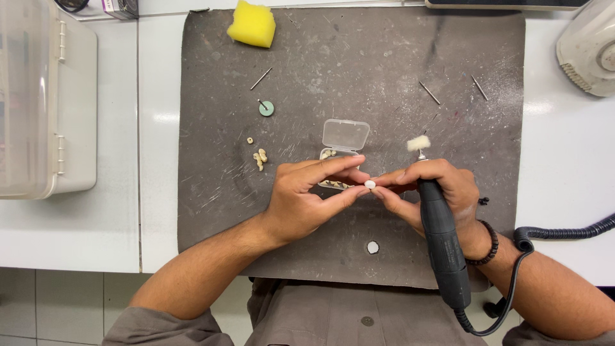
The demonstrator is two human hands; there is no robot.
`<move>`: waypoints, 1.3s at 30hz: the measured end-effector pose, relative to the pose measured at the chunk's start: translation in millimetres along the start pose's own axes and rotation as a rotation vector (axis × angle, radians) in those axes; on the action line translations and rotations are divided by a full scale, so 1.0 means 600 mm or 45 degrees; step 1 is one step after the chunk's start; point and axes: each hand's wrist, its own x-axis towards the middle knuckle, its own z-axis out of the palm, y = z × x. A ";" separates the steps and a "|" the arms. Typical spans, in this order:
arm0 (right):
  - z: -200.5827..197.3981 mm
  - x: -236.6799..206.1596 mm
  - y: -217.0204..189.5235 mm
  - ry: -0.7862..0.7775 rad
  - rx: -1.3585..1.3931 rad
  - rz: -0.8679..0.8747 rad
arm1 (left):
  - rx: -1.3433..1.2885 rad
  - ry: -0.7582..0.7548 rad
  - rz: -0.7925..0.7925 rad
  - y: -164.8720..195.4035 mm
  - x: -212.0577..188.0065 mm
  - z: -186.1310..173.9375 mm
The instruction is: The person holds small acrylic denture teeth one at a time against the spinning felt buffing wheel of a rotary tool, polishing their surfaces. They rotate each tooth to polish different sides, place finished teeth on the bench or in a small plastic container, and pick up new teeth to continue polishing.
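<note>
Over a dark grey work mat, my left hand and my right hand meet fingertip to fingertip on a small white tooth-shaped piece. The right hand also grips a black rotary handpiece tipped with a white felt buff that points away from me. Its black cable runs off to the right. Just behind my fingers lies a small clear plastic case with its lid up and several pale pieces inside.
On the mat lie a yellow sponge, a green disc on a pin, loose burs, small tooth pieces and a white round bit. A translucent box stands left, a white machine far right.
</note>
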 end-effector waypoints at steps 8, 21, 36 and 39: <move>0.000 0.002 -0.007 -0.002 -0.027 0.019 | 0.068 -0.005 0.037 0.002 0.001 -0.001; -0.002 0.003 -0.006 -0.016 0.005 0.059 | 0.484 0.241 0.404 -0.010 0.030 -0.061; -0.005 0.011 -0.006 0.003 -0.101 -0.004 | 0.734 0.459 0.537 -0.040 0.048 -0.160; -0.002 0.011 -0.009 0.020 -0.144 -0.005 | 0.630 0.459 0.475 -0.044 0.047 -0.160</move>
